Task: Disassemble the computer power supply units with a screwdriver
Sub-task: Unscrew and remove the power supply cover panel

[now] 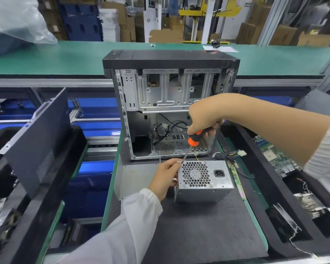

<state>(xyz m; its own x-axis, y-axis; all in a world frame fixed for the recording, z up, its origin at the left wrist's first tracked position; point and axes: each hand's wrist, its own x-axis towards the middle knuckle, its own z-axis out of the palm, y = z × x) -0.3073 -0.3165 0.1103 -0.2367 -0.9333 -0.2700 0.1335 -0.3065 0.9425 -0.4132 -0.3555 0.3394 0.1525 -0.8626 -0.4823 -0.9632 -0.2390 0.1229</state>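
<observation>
A grey metal power supply unit [204,180] sits on the dark mat in front of me, its honeycomb fan grille and power socket facing up. My left hand [165,178] grips its upper left corner. My right hand [204,119] holds an orange-and-black screwdriver [193,141] by the handle, above the unit. The thin shaft slants down, and its tip meets the unit's top left corner beside my left fingers. A bundle of wires with white connectors [234,155] trails from the unit's far right side.
An open, emptied computer case [170,103] stands upright just behind the unit. Its removed side panel [36,147] leans at the left. Black trays at the right hold a green motherboard [274,155] and a heatsink [311,204]. A green conveyor [65,56] runs behind.
</observation>
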